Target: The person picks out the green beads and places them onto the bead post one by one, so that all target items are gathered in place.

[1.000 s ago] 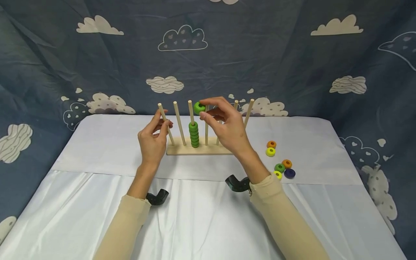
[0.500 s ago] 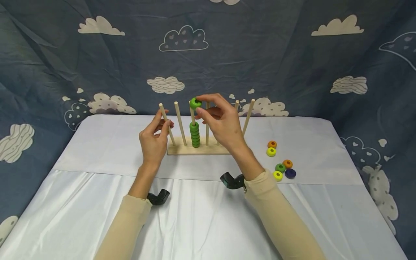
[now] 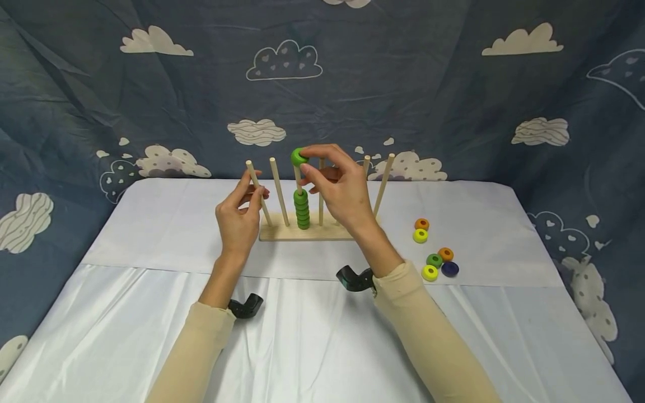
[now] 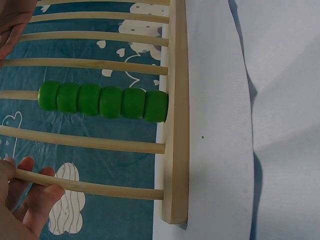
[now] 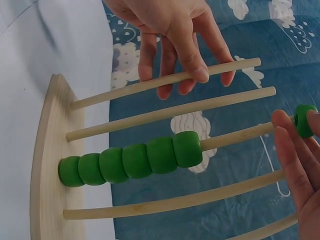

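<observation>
My right hand (image 3: pixel 347 193) pinches a green bead (image 3: pixel 298 157) between thumb and forefinger at the top of the third peg from the left. In the right wrist view the bead's hole faces the peg's tip, and my fingers partly hide the tip. Lower on that peg sits a stack of several green beads (image 3: pixel 302 210), resting on the wooden base (image 3: pixel 302 234). My left hand (image 3: pixel 238 224) holds the leftmost peg (image 4: pixel 110 190) near its upper part, between thumb and fingers. The second peg (image 5: pixel 175 112) is bare.
Right of the rack, on the white cloth (image 3: pixel 302 336), lie an orange bead (image 3: pixel 421 224) touching a yellow bead (image 3: pixel 420 235). Nearer sit another orange bead (image 3: pixel 445 254), a green one (image 3: pixel 434 260), a dark blue one (image 3: pixel 450 269) and a yellow one (image 3: pixel 429 273). A cloud-patterned curtain (image 3: pixel 393 95) hangs behind.
My right hand has moved left and slightly up with the green bead, from beside the third peg to its top. The left hand keeps its hold on the leftmost peg.
</observation>
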Demonstrator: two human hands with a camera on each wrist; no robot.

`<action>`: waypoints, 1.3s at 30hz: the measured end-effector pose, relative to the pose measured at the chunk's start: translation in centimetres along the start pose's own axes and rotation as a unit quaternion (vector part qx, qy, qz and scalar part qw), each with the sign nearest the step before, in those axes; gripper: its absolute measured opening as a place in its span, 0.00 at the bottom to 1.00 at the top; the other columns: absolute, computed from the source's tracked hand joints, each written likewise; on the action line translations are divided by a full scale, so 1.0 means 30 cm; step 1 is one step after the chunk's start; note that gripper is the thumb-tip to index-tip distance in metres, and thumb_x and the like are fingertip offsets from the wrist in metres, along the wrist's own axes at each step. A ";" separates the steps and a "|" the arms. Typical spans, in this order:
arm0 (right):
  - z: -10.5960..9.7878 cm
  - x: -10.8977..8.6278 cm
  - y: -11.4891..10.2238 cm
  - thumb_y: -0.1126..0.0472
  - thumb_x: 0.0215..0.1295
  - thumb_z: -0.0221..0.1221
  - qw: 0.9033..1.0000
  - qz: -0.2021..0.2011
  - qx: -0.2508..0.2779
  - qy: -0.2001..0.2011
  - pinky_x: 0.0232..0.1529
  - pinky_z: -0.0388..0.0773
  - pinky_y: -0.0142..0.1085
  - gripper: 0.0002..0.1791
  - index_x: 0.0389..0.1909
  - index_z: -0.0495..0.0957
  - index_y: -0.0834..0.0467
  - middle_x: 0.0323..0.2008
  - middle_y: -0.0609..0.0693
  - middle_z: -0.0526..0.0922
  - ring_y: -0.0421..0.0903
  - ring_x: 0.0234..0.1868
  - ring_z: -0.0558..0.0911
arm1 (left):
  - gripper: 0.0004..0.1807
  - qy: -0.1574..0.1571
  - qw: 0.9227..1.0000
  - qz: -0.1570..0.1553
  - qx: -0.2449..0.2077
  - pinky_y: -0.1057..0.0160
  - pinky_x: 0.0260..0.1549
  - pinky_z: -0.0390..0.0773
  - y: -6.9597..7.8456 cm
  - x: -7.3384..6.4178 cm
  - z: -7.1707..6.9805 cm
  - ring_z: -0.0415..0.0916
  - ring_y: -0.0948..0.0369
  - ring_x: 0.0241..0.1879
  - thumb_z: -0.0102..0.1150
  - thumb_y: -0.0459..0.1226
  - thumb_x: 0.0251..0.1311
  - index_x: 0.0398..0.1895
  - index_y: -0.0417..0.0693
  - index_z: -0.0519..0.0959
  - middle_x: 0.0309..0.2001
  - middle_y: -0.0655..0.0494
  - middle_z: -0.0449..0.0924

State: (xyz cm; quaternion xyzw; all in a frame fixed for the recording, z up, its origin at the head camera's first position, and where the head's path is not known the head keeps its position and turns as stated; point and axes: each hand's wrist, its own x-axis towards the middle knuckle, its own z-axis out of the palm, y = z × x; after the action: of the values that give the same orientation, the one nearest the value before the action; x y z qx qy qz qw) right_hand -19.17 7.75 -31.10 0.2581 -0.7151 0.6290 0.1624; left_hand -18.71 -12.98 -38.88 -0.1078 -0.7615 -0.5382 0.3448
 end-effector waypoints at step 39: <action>-0.003 -0.003 -0.013 0.62 0.73 0.65 0.993 0.028 -0.100 -0.048 0.31 0.85 0.32 0.18 0.61 0.83 0.56 0.58 0.50 0.81 0.45 0.36 0.89 | 0.18 0.000 1.000 0.000 -0.002 0.65 0.27 0.91 0.002 0.002 0.000 0.89 0.54 0.37 0.63 0.33 0.71 0.62 0.48 0.84 0.38 0.45 0.91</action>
State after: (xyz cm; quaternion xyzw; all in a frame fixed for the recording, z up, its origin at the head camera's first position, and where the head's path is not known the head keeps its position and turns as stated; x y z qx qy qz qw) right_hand -18.90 7.83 -30.82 0.2507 -0.7881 0.5457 0.1353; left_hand -18.72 -12.97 -38.80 -0.1086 -0.7605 -0.5395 0.3446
